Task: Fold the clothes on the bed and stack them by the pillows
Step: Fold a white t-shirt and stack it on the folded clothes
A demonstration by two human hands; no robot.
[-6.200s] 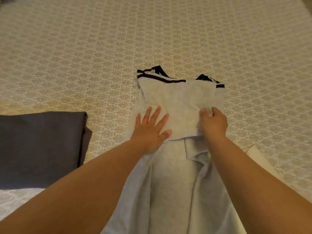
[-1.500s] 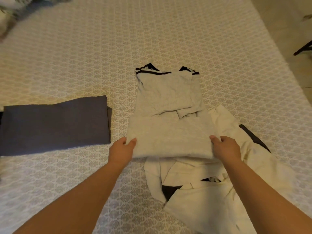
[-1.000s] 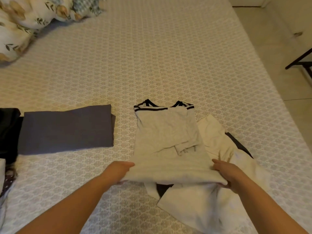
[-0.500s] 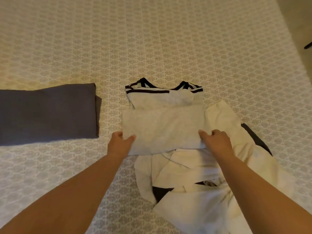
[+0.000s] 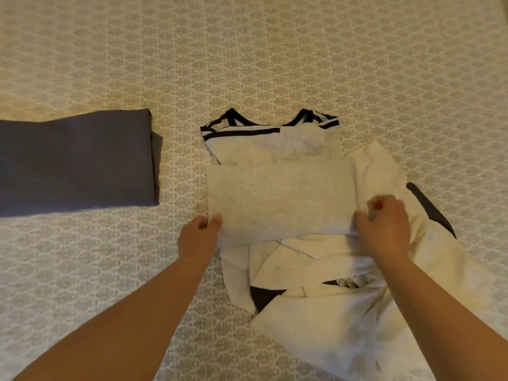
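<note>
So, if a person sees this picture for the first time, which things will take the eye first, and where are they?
In the middle, the left hand and right hand each pinch a near corner of a grey top with black straps, folded over itself. A folded dark blue garment lies apart at the left on the patterned bedspread. A rumpled cream garment sprawls to the lower right, partly under the grey top.
</note>
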